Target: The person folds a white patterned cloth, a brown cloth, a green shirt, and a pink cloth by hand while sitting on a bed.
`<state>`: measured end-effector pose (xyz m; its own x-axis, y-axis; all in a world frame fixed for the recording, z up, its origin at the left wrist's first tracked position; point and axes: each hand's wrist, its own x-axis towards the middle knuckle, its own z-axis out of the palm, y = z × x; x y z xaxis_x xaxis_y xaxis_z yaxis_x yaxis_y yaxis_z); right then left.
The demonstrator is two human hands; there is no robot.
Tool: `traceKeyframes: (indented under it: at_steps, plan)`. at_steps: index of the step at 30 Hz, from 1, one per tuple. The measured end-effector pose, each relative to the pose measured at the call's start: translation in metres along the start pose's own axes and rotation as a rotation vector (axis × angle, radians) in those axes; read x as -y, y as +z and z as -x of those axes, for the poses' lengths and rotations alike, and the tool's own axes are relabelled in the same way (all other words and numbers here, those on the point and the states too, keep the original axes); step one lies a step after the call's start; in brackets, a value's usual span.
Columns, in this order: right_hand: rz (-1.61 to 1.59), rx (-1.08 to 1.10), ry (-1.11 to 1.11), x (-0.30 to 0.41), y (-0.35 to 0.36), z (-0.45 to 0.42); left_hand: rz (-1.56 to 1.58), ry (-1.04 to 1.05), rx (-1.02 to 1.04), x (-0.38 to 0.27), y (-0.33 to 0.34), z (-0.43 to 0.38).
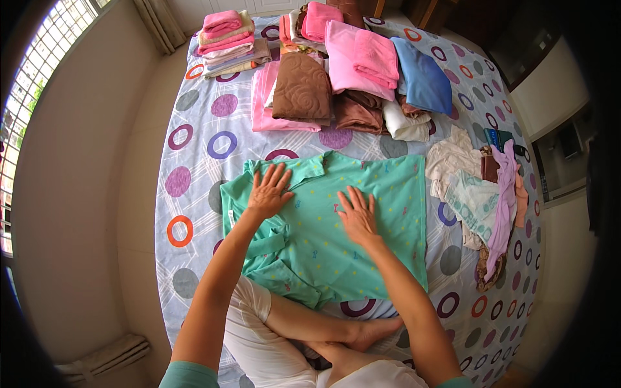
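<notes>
A mint-green shirt (320,237) with small key-like prints and yellow dots lies spread on the bed before my crossed legs. Its straight hem edge points right, and the collar side with a small white label lies at the left. My left hand (269,192) rests palm down near the collar, beside the sleeve at the far edge, fingers spread. Flat over the body of the shirt is my right hand (358,216), slightly blurred, its fingers apart. Neither hand grasps anything. The near left part of the shirt, with a turned-up fold, lies loosely gathered by my knee.
Folded towels (228,43) are stacked at the far left of the patterned bedsheet (194,121). Beside them lie a brown quilted piece (301,89), pink cloths (361,58) and a blue cloth (422,77). Rumpled clothes (473,194) lie right of the shirt. A barred window (39,58) is at left.
</notes>
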<state>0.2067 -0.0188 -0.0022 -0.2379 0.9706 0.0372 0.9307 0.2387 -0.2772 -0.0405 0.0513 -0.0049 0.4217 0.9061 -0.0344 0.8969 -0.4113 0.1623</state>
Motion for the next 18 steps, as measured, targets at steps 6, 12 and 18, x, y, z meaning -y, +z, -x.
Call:
traceKeyframes:
  at_steps: [6, 12, 18]
  plan:
    - [0.199, -0.143, 0.224, -0.095, -0.014, 0.074, -0.034, 0.018, 0.030, 0.040, -0.016, 0.038]
    - [0.526, -0.121, 0.636, -0.177, -0.066, 0.163, 0.265, 0.214, 0.060, 0.019, -0.073, 0.091]
    - [-0.207, -0.163, 0.435, -0.094, -0.106, 0.200, 1.043, -0.129, 0.576, 0.029, -0.102, 0.141]
